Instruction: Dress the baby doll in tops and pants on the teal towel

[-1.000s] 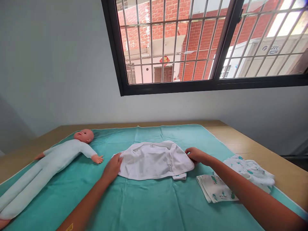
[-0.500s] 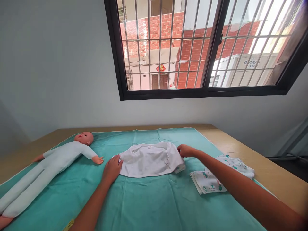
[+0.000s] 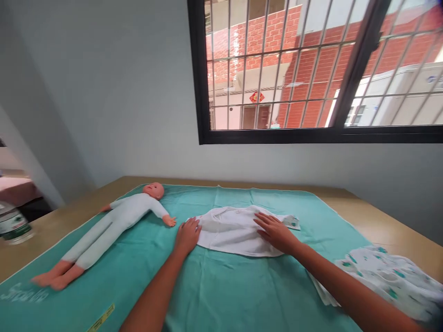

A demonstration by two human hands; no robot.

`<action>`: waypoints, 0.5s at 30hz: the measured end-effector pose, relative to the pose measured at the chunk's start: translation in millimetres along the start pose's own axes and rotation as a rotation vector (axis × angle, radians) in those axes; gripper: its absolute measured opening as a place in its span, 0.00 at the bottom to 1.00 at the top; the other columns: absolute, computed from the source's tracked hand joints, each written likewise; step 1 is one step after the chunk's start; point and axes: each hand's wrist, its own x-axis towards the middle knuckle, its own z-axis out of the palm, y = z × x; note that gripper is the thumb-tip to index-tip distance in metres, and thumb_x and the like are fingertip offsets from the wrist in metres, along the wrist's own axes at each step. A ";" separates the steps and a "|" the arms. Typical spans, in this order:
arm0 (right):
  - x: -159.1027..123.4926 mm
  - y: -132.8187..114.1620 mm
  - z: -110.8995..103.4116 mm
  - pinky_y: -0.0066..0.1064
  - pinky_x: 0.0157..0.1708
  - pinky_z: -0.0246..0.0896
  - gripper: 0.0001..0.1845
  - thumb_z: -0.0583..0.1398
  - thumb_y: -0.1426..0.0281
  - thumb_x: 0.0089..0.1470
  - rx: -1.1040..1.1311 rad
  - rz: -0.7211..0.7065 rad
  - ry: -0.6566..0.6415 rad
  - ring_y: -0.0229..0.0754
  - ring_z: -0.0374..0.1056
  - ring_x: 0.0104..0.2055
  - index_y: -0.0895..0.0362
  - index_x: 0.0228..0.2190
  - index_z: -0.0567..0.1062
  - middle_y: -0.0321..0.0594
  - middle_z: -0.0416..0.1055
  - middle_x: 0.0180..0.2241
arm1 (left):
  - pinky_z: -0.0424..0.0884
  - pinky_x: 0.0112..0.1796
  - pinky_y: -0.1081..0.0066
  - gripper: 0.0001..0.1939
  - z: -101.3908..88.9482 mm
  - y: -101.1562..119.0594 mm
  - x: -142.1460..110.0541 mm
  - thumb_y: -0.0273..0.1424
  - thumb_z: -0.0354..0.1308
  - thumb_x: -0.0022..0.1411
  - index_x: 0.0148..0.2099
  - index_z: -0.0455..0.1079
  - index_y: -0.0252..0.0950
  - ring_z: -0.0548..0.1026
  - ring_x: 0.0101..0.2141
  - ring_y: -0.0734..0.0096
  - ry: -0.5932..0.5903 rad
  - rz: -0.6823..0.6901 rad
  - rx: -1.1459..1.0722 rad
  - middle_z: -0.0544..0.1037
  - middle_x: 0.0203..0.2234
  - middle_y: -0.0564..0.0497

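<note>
A small white baby shirt (image 3: 230,230) lies spread on a green cloth (image 3: 221,295). One short sleeve with a green-printed cuff (image 3: 292,222) sticks out at its right side. My left hand (image 3: 188,235) rests on the shirt's left edge with fingers laid out. Flat on the right part of the shirt is my right hand (image 3: 277,233), its fingers spread and nothing in them. To the left, a doll (image 3: 121,221) in a white suit lies on its back, apart from my hand.
White clothes with green prints (image 3: 391,276) lie at the right, partly behind my right forearm. A clear plastic bottle or jar (image 3: 14,223) stands at the far left of the wooden table (image 3: 349,207). A barred window (image 3: 277,69) is in the wall behind.
My right hand has let go of the shirt's right edge and moved onto its surface, fingers spread. The right sleeve now lies outward. My left hand stays at the left edge; the view has turned left.
</note>
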 end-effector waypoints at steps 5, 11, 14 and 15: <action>-26.6 17.1 32.3 0.51 0.62 0.49 0.30 0.45 0.55 0.62 0.006 0.227 -0.146 0.54 0.52 0.65 0.56 0.58 0.66 0.48 0.56 0.64 | 0.50 0.61 0.48 0.20 -4.0 6.5 -0.3 0.37 0.43 0.69 0.59 0.66 0.41 0.58 0.63 0.58 -0.005 -0.072 -0.049 0.64 0.62 0.48; 9.8 -5.4 -10.3 0.53 0.60 0.52 0.28 0.55 0.49 0.53 0.180 0.202 -0.107 0.61 0.61 0.59 0.50 0.50 0.74 0.46 0.66 0.58 | 0.59 0.59 0.69 0.20 -54.6 -34.4 -27.7 0.36 0.43 0.69 0.57 0.67 0.39 0.66 0.58 0.70 0.029 -0.046 -0.170 0.71 0.57 0.50; 91.2 -70.4 -18.9 0.48 0.56 0.61 0.24 0.57 0.48 0.53 0.720 0.235 -0.187 0.57 0.66 0.55 0.50 0.44 0.76 0.45 0.71 0.52 | 0.54 0.62 0.67 0.20 -102.6 -90.7 -66.0 0.35 0.45 0.67 0.58 0.67 0.38 0.61 0.60 0.67 0.179 -0.080 -0.073 0.68 0.59 0.49; 124.2 -98.4 -14.2 0.46 0.55 0.62 0.24 0.56 0.49 0.55 0.963 0.229 -0.249 0.55 0.66 0.56 0.51 0.44 0.75 0.46 0.71 0.53 | 0.53 0.62 0.65 0.20 -118.6 -111.7 -80.3 0.35 0.46 0.67 0.57 0.67 0.37 0.61 0.60 0.65 0.232 -0.120 -0.002 0.67 0.60 0.48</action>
